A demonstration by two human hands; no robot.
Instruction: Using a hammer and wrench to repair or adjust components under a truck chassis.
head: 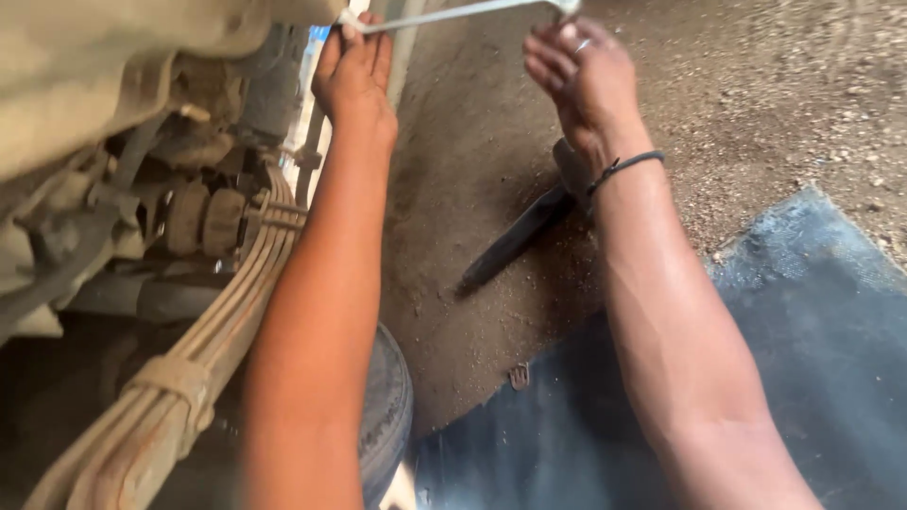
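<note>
I reach with both arms up under a vehicle. My left hand (pixel 354 71) grips one end of a long silver wrench (pixel 444 13) near the top edge. My right hand (pixel 581 76) holds the wrench's other end at the top centre; a black band sits on that wrist. The tool's ends run out of view past the top edge. A stack of dusty leaf springs (pixel 203 354) curves from the lower left up toward my left hand, clamped by a U-bolt plate (pixel 213 222).
Dusty underbody and frame (pixel 85 85) fill the upper left. A dark flat tool (pixel 515 241) lies on the dirt ground (pixel 756 85). A dark mat (pixel 822 312) covers the lower right. A tyre edge (pixel 387 406) shows under my left arm.
</note>
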